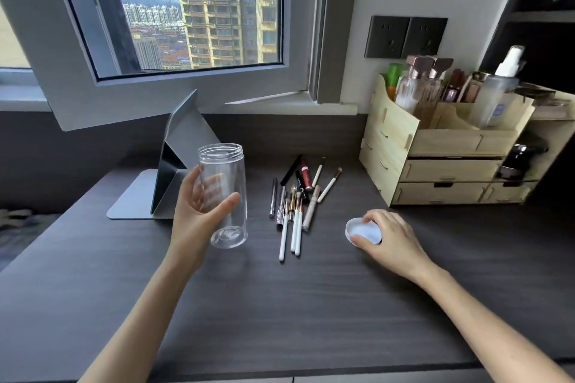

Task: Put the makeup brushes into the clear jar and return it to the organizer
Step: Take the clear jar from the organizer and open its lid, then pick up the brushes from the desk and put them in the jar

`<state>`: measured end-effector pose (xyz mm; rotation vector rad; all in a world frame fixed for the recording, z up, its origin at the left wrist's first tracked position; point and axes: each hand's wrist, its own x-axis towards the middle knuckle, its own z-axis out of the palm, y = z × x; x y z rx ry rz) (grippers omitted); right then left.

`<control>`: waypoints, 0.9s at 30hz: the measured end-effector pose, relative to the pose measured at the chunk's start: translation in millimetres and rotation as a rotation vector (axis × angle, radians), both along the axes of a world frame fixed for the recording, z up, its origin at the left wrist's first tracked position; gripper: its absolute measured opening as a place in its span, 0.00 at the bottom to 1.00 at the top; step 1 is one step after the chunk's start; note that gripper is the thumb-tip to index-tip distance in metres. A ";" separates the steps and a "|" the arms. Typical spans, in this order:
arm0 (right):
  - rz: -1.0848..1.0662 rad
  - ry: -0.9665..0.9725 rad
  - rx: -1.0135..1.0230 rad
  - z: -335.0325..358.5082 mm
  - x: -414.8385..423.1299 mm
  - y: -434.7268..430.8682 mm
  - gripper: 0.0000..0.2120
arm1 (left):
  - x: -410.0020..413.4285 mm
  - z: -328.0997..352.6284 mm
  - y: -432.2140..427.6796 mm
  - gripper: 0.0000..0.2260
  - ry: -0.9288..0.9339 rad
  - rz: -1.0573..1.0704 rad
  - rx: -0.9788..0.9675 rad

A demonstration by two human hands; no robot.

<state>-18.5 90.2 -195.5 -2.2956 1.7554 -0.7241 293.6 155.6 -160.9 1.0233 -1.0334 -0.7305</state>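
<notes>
From the head camera, looking down over the dark wood-grain desk (311,305): the left hand (199,211) holds the clear jar (225,193) off the surface, fingers wrapped round the far side and showing through the plastic, thumb pressed across the front; the jar stands nearly upright, its threaded mouth open and facing up, and it is empty; held so, I would say, to leave the opening ready to take what goes in. The right hand (389,236) rests low on the desk, thumb and fingers closed round the rim of the white lid (362,230); the lid seems to lie on or just above the surface, hollow side up, well clear of the jar; parked there, I judge, so that the hand can be freed for picking.

The makeup brushes (295,214) lie in a loose heap on the desk between the two hands, white handles pointing toward the person, mixed with a red tube and some dark pencils; they sit just to the right of the jar, touching neither hand. The wooden organizer (435,165) stands at the back right against the wall, its top compartments crowded with bottles; which slot is meant for the jar I cannot tell. A folding mirror (174,165) stands behind the jar, near the window.
</notes>
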 end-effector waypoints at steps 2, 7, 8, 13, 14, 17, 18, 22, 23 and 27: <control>-0.034 -0.099 -0.093 8.4 19.5 -7.3 0.10 | -1.0 -5.6 -2.8 0.36 -0.064 0.043 -0.009; -0.179 -0.189 0.102 26.8 87.0 -39.6 0.13 | -4.3 -17.7 -4.5 0.37 -0.251 0.151 -0.050; -0.197 -0.193 0.172 25.6 96.9 -48.5 0.13 | -4.7 -19.0 -4.8 0.36 -0.283 0.173 -0.067; -0.277 -0.211 0.336 10.3 119.5 -82.0 0.10 | -4.0 -22.7 -5.0 0.36 -0.349 0.256 -0.159; -0.287 -0.211 0.345 11.6 121.8 -82.2 0.07 | -3.8 -23.0 -5.7 0.36 -0.360 0.264 -0.178; -0.314 -0.293 0.396 22.3 121.8 -75.6 0.02 | -4.1 -23.8 -7.0 0.37 -0.412 0.287 -0.213; -0.315 -0.375 0.414 29.2 118.6 -71.2 0.02 | -3.9 -24.5 -7.2 0.37 -0.422 0.291 -0.217; -0.160 -0.978 0.397 74.7 103.4 -44.1 0.05 | -1.8 -25.9 -8.0 0.37 -0.476 0.303 -0.207; -0.089 -1.118 0.352 89.2 101.8 -32.9 0.06 | -1.7 -25.4 -8.4 0.37 -0.519 0.306 -0.209; 0.186 -1.212 0.024 123.7 112.3 14.1 0.09 | -1.7 -22.4 -7.7 0.34 -0.760 0.356 -0.240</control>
